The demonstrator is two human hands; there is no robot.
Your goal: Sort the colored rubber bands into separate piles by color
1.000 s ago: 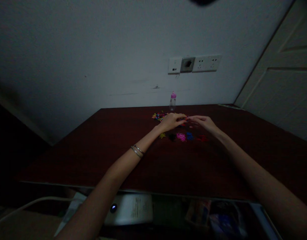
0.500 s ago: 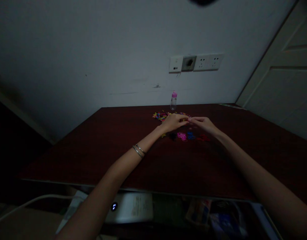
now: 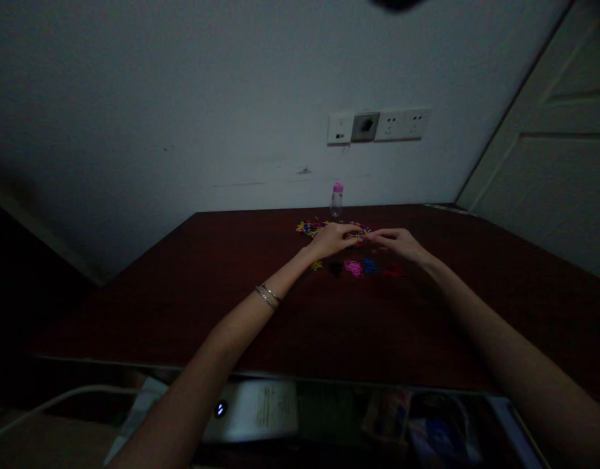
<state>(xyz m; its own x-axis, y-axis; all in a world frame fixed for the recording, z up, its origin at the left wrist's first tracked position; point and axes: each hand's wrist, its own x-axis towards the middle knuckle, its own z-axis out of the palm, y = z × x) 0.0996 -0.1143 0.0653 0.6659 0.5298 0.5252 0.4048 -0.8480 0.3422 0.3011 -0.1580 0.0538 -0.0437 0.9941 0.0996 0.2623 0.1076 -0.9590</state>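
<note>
A mixed pile of small coloured rubber bands lies toward the back of the dark red table. My left hand rests over this pile, thumb and fingers apart, with bands showing between them. At the pile's right side my right hand has its thumb and fingertips pinched together, close to the left fingertips. What sits in that pinch is too small to make out. Nearer me lie separate little heaps: yellow bands, black bands, pink bands, blue bands and red bands.
Behind the pile stands a small clear bottle with a pink top, near the wall. Wall sockets are above it. Below the front edge, an open drawer holds a white box with a lit display and other items. A white cable runs at left.
My fingertips have drawn slightly apart, and more of the pile shows between them. My right hand stays at the pile's right side. The whole view has shifted a little.
</note>
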